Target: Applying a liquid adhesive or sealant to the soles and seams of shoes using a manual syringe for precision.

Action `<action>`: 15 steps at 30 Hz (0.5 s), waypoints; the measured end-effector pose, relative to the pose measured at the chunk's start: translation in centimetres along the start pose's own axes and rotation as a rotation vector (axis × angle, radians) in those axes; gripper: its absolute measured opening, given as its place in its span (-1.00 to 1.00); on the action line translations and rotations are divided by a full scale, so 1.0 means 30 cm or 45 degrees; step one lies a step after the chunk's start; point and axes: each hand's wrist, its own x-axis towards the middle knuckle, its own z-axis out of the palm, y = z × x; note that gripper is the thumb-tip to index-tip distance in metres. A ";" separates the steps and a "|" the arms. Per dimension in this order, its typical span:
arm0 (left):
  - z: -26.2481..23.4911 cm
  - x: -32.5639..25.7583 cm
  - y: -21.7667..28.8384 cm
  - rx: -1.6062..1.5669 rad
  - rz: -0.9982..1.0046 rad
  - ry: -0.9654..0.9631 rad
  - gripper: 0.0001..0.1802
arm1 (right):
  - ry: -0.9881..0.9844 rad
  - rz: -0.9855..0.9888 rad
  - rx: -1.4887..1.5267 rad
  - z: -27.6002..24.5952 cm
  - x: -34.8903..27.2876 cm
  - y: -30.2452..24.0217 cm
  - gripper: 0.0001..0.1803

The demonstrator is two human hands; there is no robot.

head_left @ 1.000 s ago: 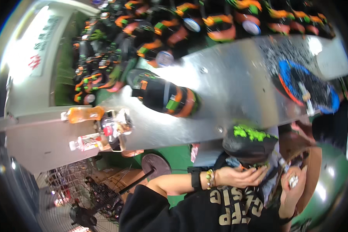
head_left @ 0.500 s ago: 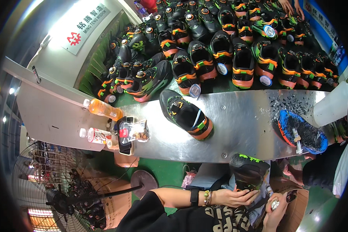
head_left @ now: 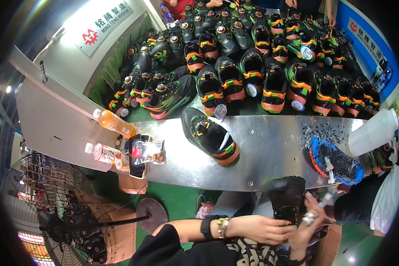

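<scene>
Left hand (head_left: 261,228) and right hand (head_left: 307,226) both grip a black shoe (head_left: 287,197) below the metal table (head_left: 270,150).

Steel bench (head_left: 270,146): one shoe (head_left: 210,135), orange bottle (head_left: 113,123), blue tray (head_left: 334,160), perhaps debris

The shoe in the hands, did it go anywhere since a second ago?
Mostly the view tipped up, so more shoe rows show. The black shoe stays held by the left hand with the right hand beside it. The lone shoe and orange bottle stayed on the metal table.
</scene>
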 end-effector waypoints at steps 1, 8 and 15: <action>-0.048 -0.028 -0.017 0.029 0.036 0.019 -0.58 | -0.004 -0.060 0.048 0.034 0.002 0.008 -0.25; -0.566 -0.335 -0.298 0.635 -0.533 -0.055 -0.84 | -0.081 0.059 -0.013 0.061 -0.004 0.032 -0.23; -1.059 -0.926 -1.067 1.286 -1.702 -0.103 -0.34 | -0.084 0.078 -0.016 0.062 0.008 0.037 -0.21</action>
